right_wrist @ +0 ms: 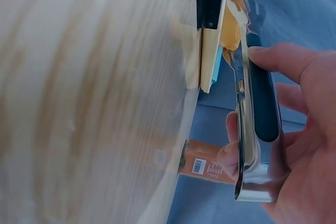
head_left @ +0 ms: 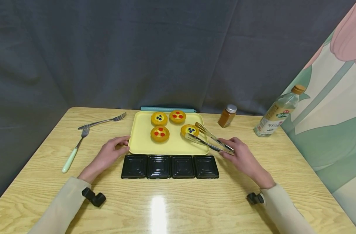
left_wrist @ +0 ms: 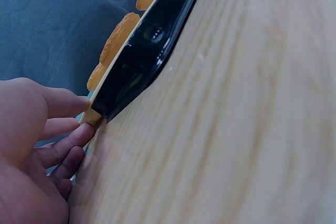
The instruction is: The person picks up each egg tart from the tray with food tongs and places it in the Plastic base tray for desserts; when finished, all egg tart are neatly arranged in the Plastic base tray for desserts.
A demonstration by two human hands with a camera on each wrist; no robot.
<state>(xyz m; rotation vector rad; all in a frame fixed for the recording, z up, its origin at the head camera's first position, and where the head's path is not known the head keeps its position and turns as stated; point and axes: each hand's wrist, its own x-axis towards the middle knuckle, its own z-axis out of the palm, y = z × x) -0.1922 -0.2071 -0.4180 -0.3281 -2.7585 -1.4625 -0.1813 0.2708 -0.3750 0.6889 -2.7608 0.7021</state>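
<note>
In the head view, the left hand (head_left: pixel 108 152) pinches the near left corner of the tray (head_left: pixel 141 136) between thumb and bent fingers, probably to steady it. The right hand (head_left: pixel 241 156) grips the tongs (head_left: pixel 194 138), fingers partly closed; this light hold seems to leave their tips spread around the right-hand tart (head_left: pixel 191 129) on the tray. Whether they touch it, I cannot tell. Three other tarts (head_left: pixel 159 134) lie there too. The black dish (head_left: pixel 158 166) sits just beside the tray's near edge, handy for both hands.

In the left wrist view, thumb and fingertips meet at the tray's corner.

In the right wrist view, the thumb presses one dark handle (right_wrist: pixel 262 103), apparently for control.
</note>
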